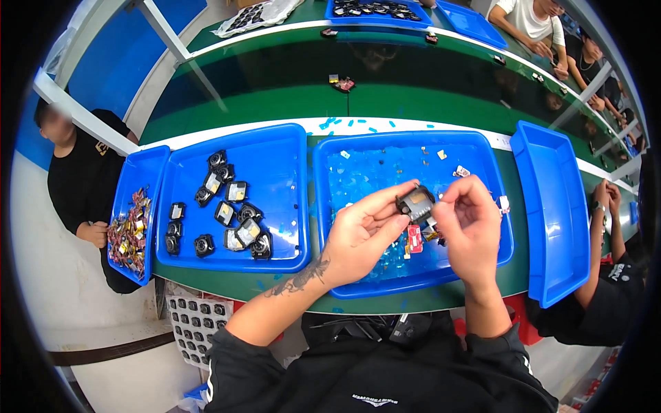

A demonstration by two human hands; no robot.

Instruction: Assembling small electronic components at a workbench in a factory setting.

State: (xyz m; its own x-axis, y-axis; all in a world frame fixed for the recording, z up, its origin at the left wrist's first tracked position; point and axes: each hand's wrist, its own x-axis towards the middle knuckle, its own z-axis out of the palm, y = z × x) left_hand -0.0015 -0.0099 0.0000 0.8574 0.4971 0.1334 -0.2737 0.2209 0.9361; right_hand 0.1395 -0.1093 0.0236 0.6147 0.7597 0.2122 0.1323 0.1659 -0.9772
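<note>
My left hand (361, 234) grips a small black square device housing (416, 204) between thumb and fingers, its greyish, window-like face turned up. It is held above a wide blue tray (413, 286) strewn with bits of blue film. Close to the housing's right edge is my right hand (471, 230), its thumb and fingertips pinched together. Whatever they hold, if anything, is too small to make out. Just below the housing shows a small red-and-white piece (414, 239); I cannot tell whether it hangs from the housing or lies in the tray.
Left of me, a blue tray (275, 138) holds several black device housings (236, 191). Beyond it, a narrower blue bin (157, 162) is heaped with small red and yellow parts (132, 230). Another blue tray (568, 227) stands right. A green conveyor belt (275, 89) runs behind; co-workers sit around.
</note>
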